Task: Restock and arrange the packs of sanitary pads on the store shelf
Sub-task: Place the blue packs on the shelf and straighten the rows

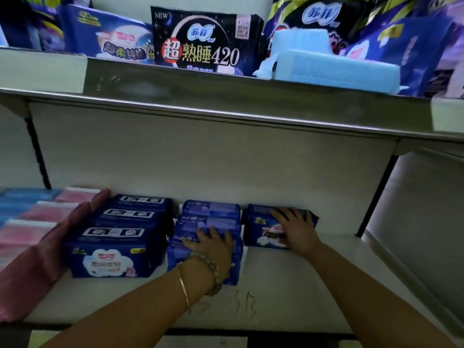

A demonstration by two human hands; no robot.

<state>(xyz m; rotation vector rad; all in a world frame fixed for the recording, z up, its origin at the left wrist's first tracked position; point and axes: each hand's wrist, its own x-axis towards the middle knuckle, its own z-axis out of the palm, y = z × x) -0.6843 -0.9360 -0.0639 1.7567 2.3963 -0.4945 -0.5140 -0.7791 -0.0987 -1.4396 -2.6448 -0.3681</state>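
Note:
Dark blue packs of sanitary pads stand in rows on the white lower shelf (288,285). The left row (118,247) has three packs, front to back. The middle row (208,214) also runs back to the wall. My left hand (213,247), with bracelets on the wrist, lies with spread fingers on top of the front pack of the middle row. A single dark pack (261,229) stands to the right. My right hand (296,229) grips it from above, fingers over its top edge.
Pink and blue packs (32,222) fill the shelf's left side, with a maroon pack (37,259) leaning beside the left row. The upper shelf (226,96) carries a black "420" pack (200,41), light blue stacks (326,64) and more blue packs. Bare shelf lies right of my right hand.

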